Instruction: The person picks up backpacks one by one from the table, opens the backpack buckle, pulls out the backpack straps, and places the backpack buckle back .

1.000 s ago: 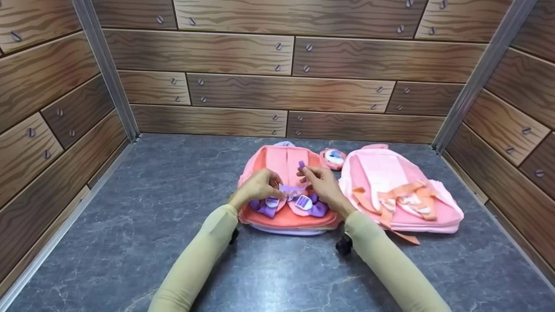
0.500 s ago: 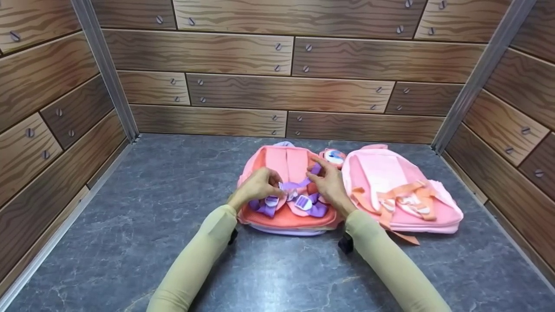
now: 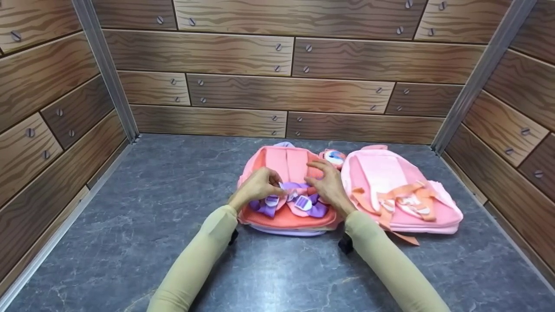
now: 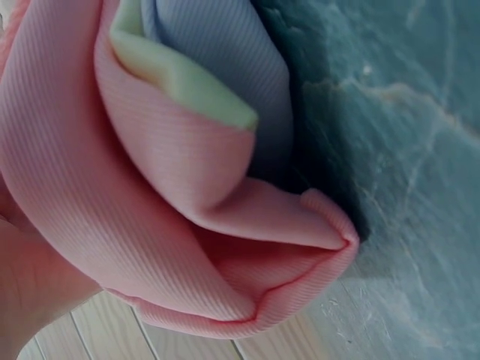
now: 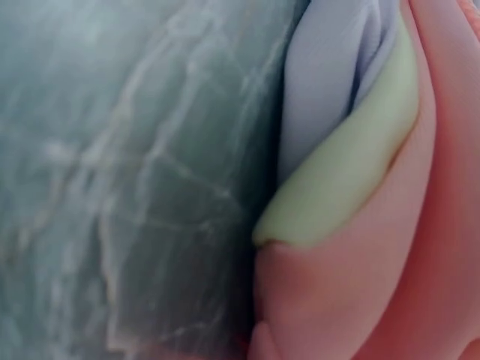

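A coral-pink backpack [image 3: 277, 158] lies in the middle of the head view with its shoulder straps facing up. My left hand [image 3: 256, 187] pinches a white buckle on a purple webbing strap [image 3: 296, 186] above it. Over the right side of the same bag, my right hand [image 3: 328, 184] has its thumb and fingers spread apart, with nothing visible gripped. Two white strap adjusters [image 3: 303, 203] with purple webbing lie below the hands. The left wrist view shows the bag's ribbed pink side [image 4: 112, 225]; the right wrist view shows its pale green trim [image 5: 352, 180]. Neither wrist view shows fingertips.
A light pink backpack [image 3: 381, 162] with knotted orange straps [image 3: 409, 195] lies close on the right. A small round pink item with a white and blue face [image 3: 334, 157] sits between the bags. Wood-patterned walls [image 3: 286, 91] enclose the dark marbled tabletop [image 3: 173, 182].
My right hand drew the purple strap's end up and to the right, then let go of it; the strap has dropped back onto the bag. The left hand keeps its place.
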Motion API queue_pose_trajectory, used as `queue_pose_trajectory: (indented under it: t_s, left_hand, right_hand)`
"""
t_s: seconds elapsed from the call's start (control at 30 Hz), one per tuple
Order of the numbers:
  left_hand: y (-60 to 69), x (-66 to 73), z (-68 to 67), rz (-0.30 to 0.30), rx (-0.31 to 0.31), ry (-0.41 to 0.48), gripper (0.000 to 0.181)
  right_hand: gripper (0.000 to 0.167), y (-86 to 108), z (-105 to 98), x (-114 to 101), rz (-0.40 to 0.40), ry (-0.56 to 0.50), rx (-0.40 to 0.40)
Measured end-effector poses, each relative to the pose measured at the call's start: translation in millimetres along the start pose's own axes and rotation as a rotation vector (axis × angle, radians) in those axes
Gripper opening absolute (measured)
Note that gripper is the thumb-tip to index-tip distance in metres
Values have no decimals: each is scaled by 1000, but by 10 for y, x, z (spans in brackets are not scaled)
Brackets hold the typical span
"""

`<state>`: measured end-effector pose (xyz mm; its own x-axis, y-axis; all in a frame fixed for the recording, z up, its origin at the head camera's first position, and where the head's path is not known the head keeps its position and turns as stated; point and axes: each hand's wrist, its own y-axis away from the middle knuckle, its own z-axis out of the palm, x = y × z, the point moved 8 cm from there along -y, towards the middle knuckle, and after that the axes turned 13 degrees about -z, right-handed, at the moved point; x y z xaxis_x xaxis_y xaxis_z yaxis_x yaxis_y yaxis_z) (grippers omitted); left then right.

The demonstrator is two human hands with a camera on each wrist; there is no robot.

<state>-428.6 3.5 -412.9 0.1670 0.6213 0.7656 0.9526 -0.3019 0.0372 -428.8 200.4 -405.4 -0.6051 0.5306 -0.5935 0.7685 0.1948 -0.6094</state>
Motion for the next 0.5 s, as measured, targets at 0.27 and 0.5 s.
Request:
queue_pose_trajectory:
  t_s: [0.27, 0.5]
  left_hand:
    - [1, -1, 1, -5, -6, 8, 23]
    - [-1, 17, -3, 14, -7, 25, 20]
  right_hand:
    - [31, 26, 104, 2, 75, -96, -85]
    - [30, 68, 217, -19, 142, -254, -152]
